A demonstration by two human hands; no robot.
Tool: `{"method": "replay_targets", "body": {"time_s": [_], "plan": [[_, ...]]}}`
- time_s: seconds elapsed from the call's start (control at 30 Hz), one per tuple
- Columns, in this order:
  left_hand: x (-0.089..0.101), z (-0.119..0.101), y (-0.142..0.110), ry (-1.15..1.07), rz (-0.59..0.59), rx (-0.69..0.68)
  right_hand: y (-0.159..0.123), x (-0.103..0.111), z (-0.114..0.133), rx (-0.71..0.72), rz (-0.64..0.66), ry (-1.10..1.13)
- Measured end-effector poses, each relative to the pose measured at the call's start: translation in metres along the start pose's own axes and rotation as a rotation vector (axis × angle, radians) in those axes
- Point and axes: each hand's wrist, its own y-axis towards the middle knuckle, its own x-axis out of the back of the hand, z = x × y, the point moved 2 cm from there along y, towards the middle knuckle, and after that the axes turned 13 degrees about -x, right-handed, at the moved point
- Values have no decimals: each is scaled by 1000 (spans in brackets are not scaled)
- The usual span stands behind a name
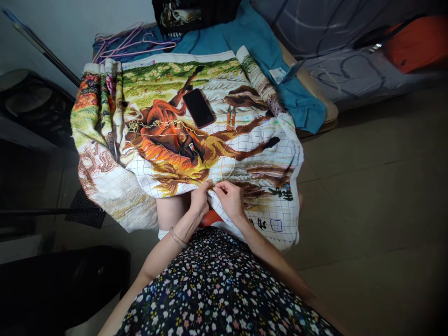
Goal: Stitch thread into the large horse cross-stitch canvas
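A large cross-stitch cloth (pixel 217 163) with a horse picture and a printed grid spreads over my lap and the surface ahead. My left hand (pixel 200 198) grips its near edge, thumb on top. Close beside it, my right hand (pixel 230 198) is pinched at the same edge; a needle, if one is there, is too small to make out. A pale yellow thread (pixel 234 163) loops up from near the fingertips. More loose yellow thread (pixel 157 125) lies on the cloth. Beyond are a dark-screened phone (pixel 199 108) and small orange-handled thread snips (pixel 231 118).
Pink hangers (pixel 133 44) and a teal cloth (pixel 227 35) lie behind the stitching. A black bag (pixel 196 14) stands at the back. To the right are a grey-covered seat (pixel 336 60) with an orange item (pixel 416 44). A black object (pixel 63 284) stands at lower left.
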Motion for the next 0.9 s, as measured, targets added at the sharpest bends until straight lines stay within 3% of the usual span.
{"method": "replay_targets", "body": {"time_s": [0.17,0.37,0.47,0.63,0.9], "plan": [[0,-1,-4,-72,73,4,2,0,6,-50,-40,101],[4,0,-7,-101,130,35,11,10,27,31,73,-130],[4,-1,-7,-99,141,21,16,20,33,23,143,-88],[2,-1,-7,-132,143,-7,21,29,28,-36,173,45],[2,-1,-8,-133,109,19,11,16,10,-169,235,100]]}}
